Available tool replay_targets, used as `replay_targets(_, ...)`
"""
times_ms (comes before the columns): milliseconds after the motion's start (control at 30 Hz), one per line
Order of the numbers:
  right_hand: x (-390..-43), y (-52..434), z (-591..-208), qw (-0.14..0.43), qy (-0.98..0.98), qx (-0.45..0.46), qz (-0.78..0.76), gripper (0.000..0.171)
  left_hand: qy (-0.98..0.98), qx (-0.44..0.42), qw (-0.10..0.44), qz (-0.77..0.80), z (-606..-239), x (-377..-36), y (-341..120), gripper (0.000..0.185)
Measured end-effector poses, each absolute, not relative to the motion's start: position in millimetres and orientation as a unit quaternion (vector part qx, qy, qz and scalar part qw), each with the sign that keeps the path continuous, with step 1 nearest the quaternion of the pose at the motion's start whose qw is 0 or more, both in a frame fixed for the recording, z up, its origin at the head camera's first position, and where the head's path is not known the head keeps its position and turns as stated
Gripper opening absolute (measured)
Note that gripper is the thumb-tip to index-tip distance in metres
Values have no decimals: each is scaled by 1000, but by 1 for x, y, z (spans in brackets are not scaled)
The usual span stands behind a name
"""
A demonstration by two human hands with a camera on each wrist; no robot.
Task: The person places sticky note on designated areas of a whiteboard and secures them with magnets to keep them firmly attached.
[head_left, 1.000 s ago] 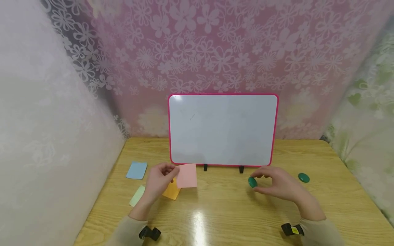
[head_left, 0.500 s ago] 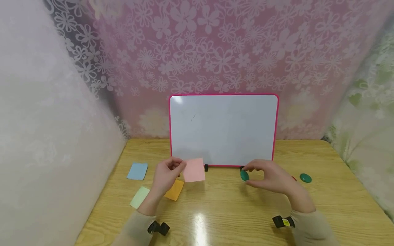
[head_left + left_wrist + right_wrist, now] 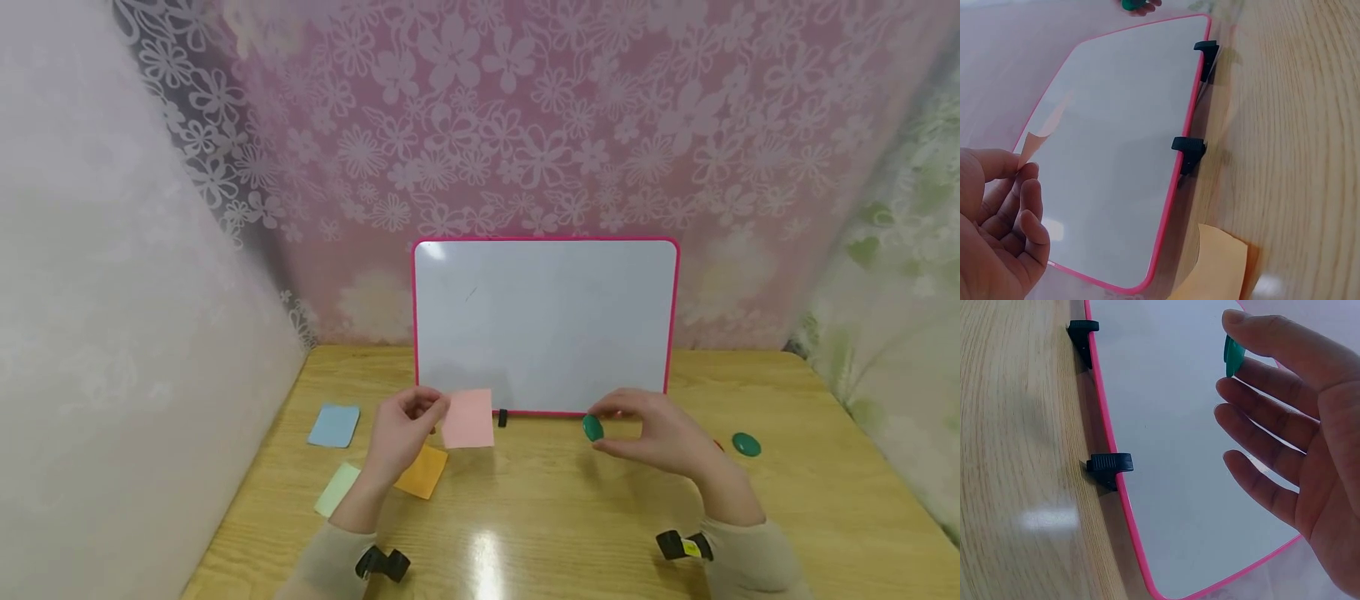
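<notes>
My left hand [image 3: 403, 433] pinches a pink sticky note [image 3: 468, 419] by its left edge, between thumb and forefinger, above the table. In the left wrist view the note [image 3: 1044, 134] is seen nearly edge-on and curls a little. My right hand [image 3: 660, 433] holds a round green magnet [image 3: 592, 428] between thumb and fingers; the right wrist view shows the magnet [image 3: 1233, 356] side-on, its other fingers spread. Both hands are in front of the lower part of a pink-framed whiteboard [image 3: 543, 325], which stands upright. Whether either object touches the board cannot be told.
An orange note [image 3: 423, 472], a green note [image 3: 337, 488] and a blue note [image 3: 333, 426] lie at the table's left. Another green magnet [image 3: 746, 444] lies at the right, beside a mostly hidden red piece [image 3: 718, 445]. Black feet [image 3: 1110, 464] support the board.
The left hand has carried the pink note rightward and slightly up. The right hand has brought the green magnet leftward and slightly up, nearer the note. Over the last half second both barely moved.
</notes>
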State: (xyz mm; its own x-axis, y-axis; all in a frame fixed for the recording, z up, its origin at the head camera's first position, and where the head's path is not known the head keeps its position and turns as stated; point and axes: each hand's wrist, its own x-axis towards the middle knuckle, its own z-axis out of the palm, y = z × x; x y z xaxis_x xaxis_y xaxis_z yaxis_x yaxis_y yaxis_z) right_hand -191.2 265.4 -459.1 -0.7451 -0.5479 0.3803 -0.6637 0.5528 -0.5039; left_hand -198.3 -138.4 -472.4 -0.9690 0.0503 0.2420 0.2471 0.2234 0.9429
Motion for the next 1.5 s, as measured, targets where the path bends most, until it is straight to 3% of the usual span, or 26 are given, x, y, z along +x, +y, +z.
replay_targets(1000, -190, 259, -459, 102, -877, 344, 319, 35, -768, -136, 110, -616, -470, -198, -141, 10)
replay_targets(1500, -216, 239, -446, 132, -892, 332, 278, 38, -769, -127, 100, -618, -475, -220, -127, 8)
